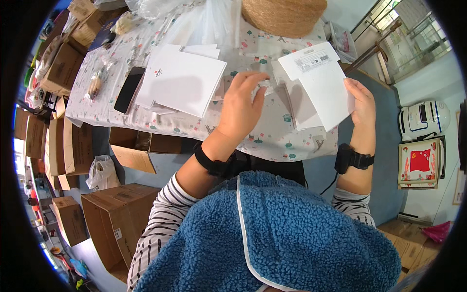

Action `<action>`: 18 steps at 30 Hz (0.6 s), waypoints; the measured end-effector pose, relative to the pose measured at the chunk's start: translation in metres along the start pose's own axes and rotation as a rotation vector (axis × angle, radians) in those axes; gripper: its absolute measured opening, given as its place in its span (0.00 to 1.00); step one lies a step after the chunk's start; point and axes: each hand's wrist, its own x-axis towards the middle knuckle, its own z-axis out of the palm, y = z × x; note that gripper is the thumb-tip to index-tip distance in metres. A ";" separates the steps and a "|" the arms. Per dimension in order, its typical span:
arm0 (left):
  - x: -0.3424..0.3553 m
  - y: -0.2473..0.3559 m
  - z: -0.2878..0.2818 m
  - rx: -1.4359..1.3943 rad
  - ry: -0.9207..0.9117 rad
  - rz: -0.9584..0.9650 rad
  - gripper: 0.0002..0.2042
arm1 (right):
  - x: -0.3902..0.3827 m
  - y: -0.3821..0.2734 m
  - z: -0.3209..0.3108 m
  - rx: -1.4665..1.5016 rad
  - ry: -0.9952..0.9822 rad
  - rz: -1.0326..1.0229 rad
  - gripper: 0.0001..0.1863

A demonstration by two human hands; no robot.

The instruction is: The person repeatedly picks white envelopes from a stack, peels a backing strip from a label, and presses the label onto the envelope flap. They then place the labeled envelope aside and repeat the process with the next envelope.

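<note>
My right hand (361,101) grips the right edge of a flat white card package (325,92). This package is tilted, with a hang hole and a printed barcode label at its top. More white cards (297,104) lie on the table partly beneath it. Left of the package, my left hand (242,103) is held above the table with thumb and fingers curled toward each other. Between its fingertips is a small, clear, crumpled-looking bit (262,86), too small to name. Nearest to that hand on its left lies a loose stack of white cards (182,78).
A patterned tablecloth (243,138) covers the table. A black phone (130,90), a small bagged item (96,83), clear plastic bags (206,22) and a woven basket (284,17) are on it. Open cardboard boxes (119,214) stand at the left and below.
</note>
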 end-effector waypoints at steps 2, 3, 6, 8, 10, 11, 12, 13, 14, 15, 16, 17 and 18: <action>-0.001 0.002 0.000 0.262 -0.028 0.180 0.14 | 0.004 0.013 0.004 -0.016 0.101 -0.021 0.13; 0.001 0.003 -0.001 0.335 -0.044 0.251 0.14 | 0.004 0.019 0.004 -0.050 0.115 -0.044 0.13; 0.007 0.006 -0.011 0.498 -0.043 0.412 0.14 | 0.005 0.036 0.008 -0.192 0.199 -0.094 0.13; 0.005 0.012 -0.025 0.530 0.014 0.451 0.15 | 0.004 0.044 0.010 -0.270 0.236 -0.133 0.13; 0.002 0.019 -0.047 0.706 0.134 0.403 0.18 | 0.001 0.049 0.011 -0.404 0.264 -0.191 0.13; 0.002 0.022 -0.058 0.774 0.187 0.345 0.20 | -0.001 0.051 0.012 -0.498 0.280 -0.228 0.12; 0.001 0.022 -0.069 0.862 0.244 0.311 0.24 | -0.003 0.053 0.012 -0.593 0.295 -0.265 0.12; 0.001 0.022 -0.080 0.900 0.307 0.242 0.28 | -0.004 0.054 0.012 -0.668 0.323 -0.260 0.11; 0.002 0.020 -0.089 0.887 0.253 0.133 0.35 | -0.006 0.055 0.013 -0.742 0.350 -0.254 0.11; 0.001 0.017 -0.095 0.929 0.250 0.048 0.36 | -0.006 0.056 0.013 -0.817 0.376 -0.250 0.10; 0.000 0.015 -0.099 0.915 0.213 -0.018 0.34 | -0.007 0.057 0.014 -0.848 0.387 -0.296 0.10; 0.000 0.012 -0.103 0.896 0.148 -0.150 0.32 | -0.007 0.058 0.013 -0.880 0.397 -0.342 0.09; -0.001 0.009 -0.106 0.889 0.172 -0.096 0.31 | -0.007 0.057 0.014 -0.910 0.406 -0.390 0.09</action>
